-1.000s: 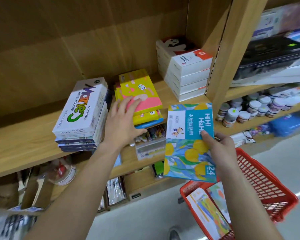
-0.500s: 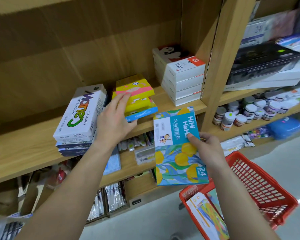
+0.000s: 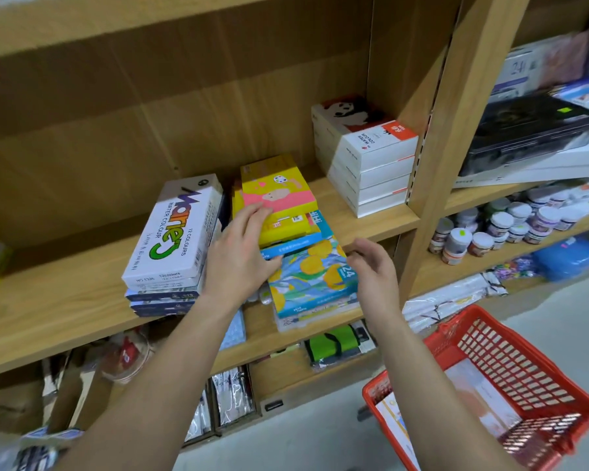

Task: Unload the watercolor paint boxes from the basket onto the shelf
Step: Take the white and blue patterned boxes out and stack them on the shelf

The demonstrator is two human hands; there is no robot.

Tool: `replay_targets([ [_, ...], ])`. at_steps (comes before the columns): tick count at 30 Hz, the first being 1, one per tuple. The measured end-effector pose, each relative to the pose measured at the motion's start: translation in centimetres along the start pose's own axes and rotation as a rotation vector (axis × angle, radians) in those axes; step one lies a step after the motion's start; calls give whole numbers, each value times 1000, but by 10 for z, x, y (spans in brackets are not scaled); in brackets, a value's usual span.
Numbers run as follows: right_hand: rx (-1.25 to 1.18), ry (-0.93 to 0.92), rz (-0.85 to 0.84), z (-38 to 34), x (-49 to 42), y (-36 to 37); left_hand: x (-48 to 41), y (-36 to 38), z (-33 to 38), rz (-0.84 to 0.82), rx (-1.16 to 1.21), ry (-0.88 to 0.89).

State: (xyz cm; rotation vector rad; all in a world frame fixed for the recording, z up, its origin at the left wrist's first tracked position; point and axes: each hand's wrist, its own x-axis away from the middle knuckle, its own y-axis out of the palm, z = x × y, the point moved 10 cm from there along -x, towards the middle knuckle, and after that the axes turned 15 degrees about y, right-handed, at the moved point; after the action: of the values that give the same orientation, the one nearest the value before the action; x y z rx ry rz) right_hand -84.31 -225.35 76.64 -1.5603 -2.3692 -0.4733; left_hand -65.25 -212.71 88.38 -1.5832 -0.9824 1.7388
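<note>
Hiding the far end of the blue flat paint box printed with yellow fruit (image 3: 312, 277), the stack of yellow and pink paint boxes (image 3: 279, 198) lies over it on the wooden shelf (image 3: 65, 300). The blue box's near end juts out past the shelf's front edge, and what bears it there cannot be told. The red plastic mesh basket (image 3: 541, 365) at the near right is cut off by the bottom of the frame, and the flat boxes inside it are too blurred to read. Blur also smears the right-hand bay, where small white-lidded paint jars (image 3: 500, 226) crowd a shelf.

The left hand (image 3: 242, 256) holds the near left corner of the stack. Its fingers lie straight and flat on the top boxes, and the thumb is tucked against the blue-edged box at the bottom. The right hand (image 3: 371, 270) is relaxed, with its fingers loosely curled around nothing. It sits just beside the near right corner of the fruit-printed box, and whether a fingertip touches it cannot be told.

That corner carries a "24". Left of the stack, the pile of long white boxes (image 3: 170, 232) reads "WATER COLOUR" and "12 COLOURS" beside a large purple and green brand word. At the far right of the bay, the white panda-printed boxes (image 3: 364, 154) read "WATER COLOUR" beside an orange corner.
</note>
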Motion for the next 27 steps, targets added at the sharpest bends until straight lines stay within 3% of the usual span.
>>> replay_targets([
  [2, 51, -53, 50, 14, 16, -13, 0, 1, -2, -2, -1, -10],
  [6, 70, 8, -188, 35, 30, 8, 0, -1, -2, 15, 12, 3],
  [12, 187, -106, -265, 10, 20, 40, -3, -3, 0, 21, 3, 24],
  [14, 221, -171, -225, -2, 11, 46, -1, -4, -3, 25, 2, 16],
  [17, 390, -254, -25, -21, -6, 47, 3, -2, 1, 7, -7, 37],
  [21, 638, -240, 98, -24, -21, 57, 10, 6, -4, -3, 143, 9],
  [27, 504, -234, 79, 3, -16, 34, 46, 29, -20, -37, 266, -218],
])
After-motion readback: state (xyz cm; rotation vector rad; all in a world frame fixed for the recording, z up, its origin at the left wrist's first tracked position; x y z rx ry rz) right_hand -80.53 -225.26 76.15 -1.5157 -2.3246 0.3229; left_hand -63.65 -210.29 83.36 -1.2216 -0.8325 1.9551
